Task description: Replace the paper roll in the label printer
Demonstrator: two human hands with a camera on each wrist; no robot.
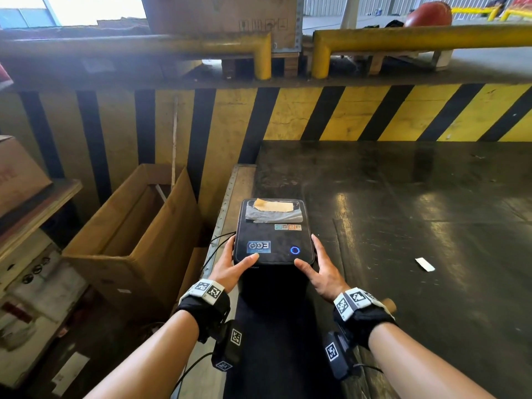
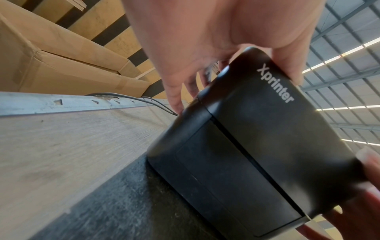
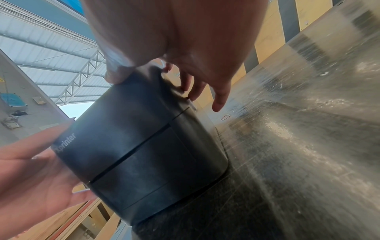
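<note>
Label printer (image 1: 273, 231) between both hands, "Xprinter" lettering legible only from the wrists.

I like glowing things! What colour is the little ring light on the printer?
Blue: the ring light glows on the printer, clearest in the head view.

The label printer (image 1: 273, 240) had a matt black plastic casing, smooth and a little dusty, with a glossy sticker (image 1: 258, 246) on its lid. It stood on a dark table (image 1: 403, 197) whose worn top shone in patches and looked scratched. Beside it ran a pale, rough wooden board (image 2: 72, 146) edged in dull metal. The open box (image 1: 129, 240) was plain brown cardboard.
</note>
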